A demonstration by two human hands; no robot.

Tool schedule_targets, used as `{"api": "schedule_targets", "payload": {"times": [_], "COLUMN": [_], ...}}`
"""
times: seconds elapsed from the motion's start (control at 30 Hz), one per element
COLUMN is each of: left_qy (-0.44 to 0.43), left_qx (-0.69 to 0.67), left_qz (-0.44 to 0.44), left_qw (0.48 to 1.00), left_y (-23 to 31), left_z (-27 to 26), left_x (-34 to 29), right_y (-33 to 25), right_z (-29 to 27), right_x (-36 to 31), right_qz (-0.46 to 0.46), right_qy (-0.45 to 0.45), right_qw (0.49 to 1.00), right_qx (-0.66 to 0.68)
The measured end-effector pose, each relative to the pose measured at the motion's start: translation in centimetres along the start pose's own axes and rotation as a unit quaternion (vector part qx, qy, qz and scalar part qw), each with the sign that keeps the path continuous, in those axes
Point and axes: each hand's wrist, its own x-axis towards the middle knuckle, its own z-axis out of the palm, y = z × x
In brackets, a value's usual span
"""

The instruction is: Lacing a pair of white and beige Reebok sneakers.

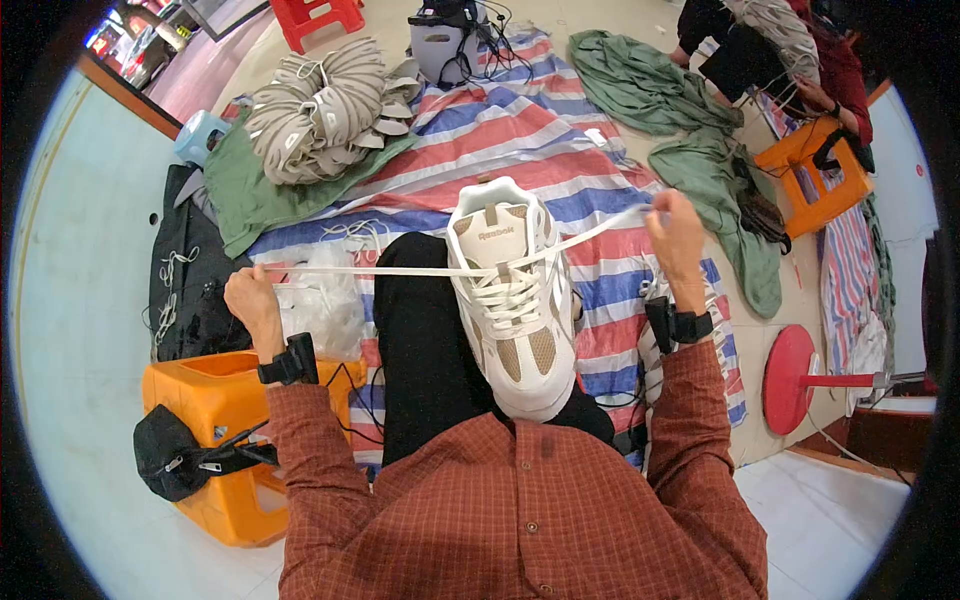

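A white and beige sneaker (pixel 545 385) rests on my lap, its toe toward me and its heel away. Laces (pixel 508 303) cross over its tongue, and their two long ends stretch out to either side. My left hand (pixel 254 303) is closed on one end of the shoelace (pixel 370 271), which runs level and taut to the shoe. Higher up on the other side, my right hand (pixel 677 240) pinches the other end, which slants upward from the shoe. Both wrists carry black straps with small boxes.
A striped tarp (pixel 500 130) covers the floor. Bundled beige shoe parts (pixel 318 110) lie on green cloth at the far left. An orange stool (pixel 190 385) with a black pouch (pixel 170 455) stands at my left. Another person (pixel 850 70) works at the far right beside an orange stool (pixel 845 185).
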Motion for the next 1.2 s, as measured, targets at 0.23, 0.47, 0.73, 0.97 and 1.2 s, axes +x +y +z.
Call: {"api": "schedule_targets", "payload": {"times": [0.23, 0.47, 0.73, 0.97, 1.2], "left_qy": [-0.053, -0.308, -0.292, -0.387, -0.306], "left_qx": [-0.296, -0.454, -0.762, -0.528, -0.455], "left_qz": [0.265, 0.248, -0.071, 0.063, 0.182], "left_qw": [0.916, 0.798, 0.574, 0.753, 0.816], "left_y": [10.6, 16.9, 12.5, 10.0, 14.2], "left_z": [-0.3, -4.9, -6.7, -2.7, -3.8], "left_x": [-3.5, -7.1, -4.0, -5.6, -6.9], "right_y": [-9.0, -11.4, -11.0, -11.5, -12.6], "right_z": [-0.1, 1.2, 1.5, 1.1, -0.4], "right_x": [-0.5, -0.9, -1.0, -0.9, -1.6], "right_qz": [-0.197, -0.295, -0.289, -0.297, -0.299], "right_qy": [-0.151, -0.199, -0.186, -0.214, -0.181], "right_qw": [0.948, 0.911, 0.917, 0.909, 0.913], "right_qx": [0.202, 0.209, 0.2, 0.199, 0.211]}}
